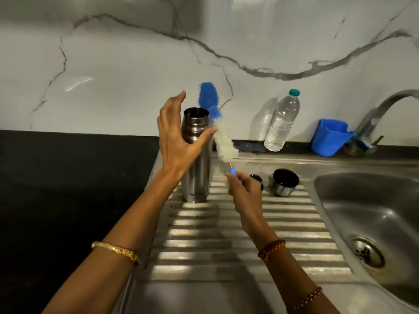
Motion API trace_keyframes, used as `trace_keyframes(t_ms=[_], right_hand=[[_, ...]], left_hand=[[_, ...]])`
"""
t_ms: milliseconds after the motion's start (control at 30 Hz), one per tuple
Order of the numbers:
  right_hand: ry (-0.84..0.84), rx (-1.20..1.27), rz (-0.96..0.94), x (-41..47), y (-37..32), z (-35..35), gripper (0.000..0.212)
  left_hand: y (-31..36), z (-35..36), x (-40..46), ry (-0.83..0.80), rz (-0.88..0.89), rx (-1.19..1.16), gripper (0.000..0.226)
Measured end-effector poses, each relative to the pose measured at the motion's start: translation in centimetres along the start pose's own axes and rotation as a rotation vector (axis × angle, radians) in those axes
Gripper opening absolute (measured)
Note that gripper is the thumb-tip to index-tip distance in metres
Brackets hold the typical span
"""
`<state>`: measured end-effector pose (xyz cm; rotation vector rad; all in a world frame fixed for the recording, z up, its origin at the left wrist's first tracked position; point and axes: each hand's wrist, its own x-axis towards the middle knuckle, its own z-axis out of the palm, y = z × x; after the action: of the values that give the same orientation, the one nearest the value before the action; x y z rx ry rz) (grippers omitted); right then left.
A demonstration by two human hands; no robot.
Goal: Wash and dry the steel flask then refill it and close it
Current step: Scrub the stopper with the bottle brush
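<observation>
Scene dim overall; light falls from above and behind the camera. Bright bands glint on the ridges of the steel draining board point(226, 234), broken by the arms' shadows. Soft glare streak on the marble wall point(79, 83) at left. Black worktop point(56, 177) nearly featureless (underexposed). Plastic bottle point(282, 120) throws a faint shadow on the wall. Wide-angle bending at the edges; fine detail slightly soft, brush point(215, 121) fuzzy.
</observation>
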<state>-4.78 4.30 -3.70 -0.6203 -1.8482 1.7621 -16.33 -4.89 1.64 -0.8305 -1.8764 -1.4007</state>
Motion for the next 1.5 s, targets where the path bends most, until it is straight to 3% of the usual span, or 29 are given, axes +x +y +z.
trace_keyframes(t_ms=[167, 267, 333, 400, 533, 700, 1000, 1133, 1200, 1367, 1500], right_hand=[[0.067, 0.053, -0.014, -1.4, -0.1, -2.8, 0.025], [0.122, 0.130, -0.017, -2.2, -0.8, -5.4, 0.025], [0.144, 0.143, -0.031, -2.6, -1.3, -7.6, 0.025], [0.166, 0.138, -0.027, -2.8, -1.3, -10.2, 0.026], [0.181, 0.100, 0.015, -2.7, -1.4, -15.5, 0.021], [0.157, 0.049, 0.050, -2.5, -0.2, -20.4, 0.017], [0.006, 0.090, 0.168, -2.6, 2.2, -27.1, 0.026], [-0.124, 0.089, 0.238, -1.1, 2.3, -30.3, 0.029], [-0.198, 0.166, 0.278, -0.4, 2.0, -31.3, 0.027], [-0.391, 0.418, 0.390, 0.8, 2.4, -33.5, 0.026], [-0.422, 0.424, 0.440, 0.7, 3.1, -35.5, 0.027]], left_hand=[[2.2, 0.9, -1.8, 0.059, 0.488, 0.273, 0.045], [3.1, 2.9, -4.2, -0.080, 0.587, 0.226, 0.037], [3.3, 4.4, -5.5, -0.255, 0.468, 0.189, 0.036], [3.7, 6.3, -6.7, -0.418, 0.207, 0.162, 0.042], [4.4, 9.9, -7.9, -0.592, -0.320, 0.168, 0.078], [3.1, 12.9, -8.8, -0.766, -0.526, 0.372, 0.092], [4.9, 15.2, -10.4, -0.443, -0.683, 0.355, 0.066], [9.9, 15.9, -9.0, -0.110, -0.680, -0.024, 0.054], [12.5, 16.8, -8.0, -0.033, -0.694, -0.296, 0.056], [16.6, 19.8, -6.7, -0.089, -0.781, -0.738, 0.041], [17.8, 22.0, -6.4, -0.065, -0.938, -1.016, 0.019]])
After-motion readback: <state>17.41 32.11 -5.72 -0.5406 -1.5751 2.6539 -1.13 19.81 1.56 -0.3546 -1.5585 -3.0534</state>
